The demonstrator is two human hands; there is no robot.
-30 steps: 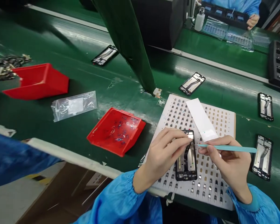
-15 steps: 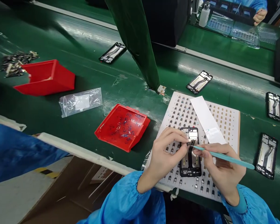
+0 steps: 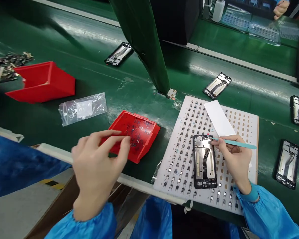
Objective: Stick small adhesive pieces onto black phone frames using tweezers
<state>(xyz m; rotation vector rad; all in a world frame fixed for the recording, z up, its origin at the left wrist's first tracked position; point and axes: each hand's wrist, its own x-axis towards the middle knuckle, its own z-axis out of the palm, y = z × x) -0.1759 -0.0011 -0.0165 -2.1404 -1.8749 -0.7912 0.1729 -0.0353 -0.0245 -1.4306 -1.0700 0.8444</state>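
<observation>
A black phone frame (image 3: 204,161) lies on a white perforated tray (image 3: 241,127) studded with small parts. My right hand (image 3: 235,159) grips thin teal tweezers (image 3: 235,143) whose tip touches the frame's top right corner. My left hand (image 3: 98,166) hovers over the near edge of a shallow red bin (image 3: 136,131), thumb and forefinger pinched together; whether anything is between them is too small to see. A white paper strip (image 3: 218,118) rests on the tray behind the frame.
A second red bin (image 3: 41,81), a clear plastic bag (image 3: 82,108) and a pile of small parts (image 3: 7,64) lie to the left. More phone frames (image 3: 287,163) sit on the green belt (image 3: 94,49). A dark green post (image 3: 144,43) slants down mid-scene. Another person's hand (image 3: 280,7) is at top right.
My left hand has left the phone frame and swung left to the red bin. The right hand's tweezers moved up to the frame's top corner.
</observation>
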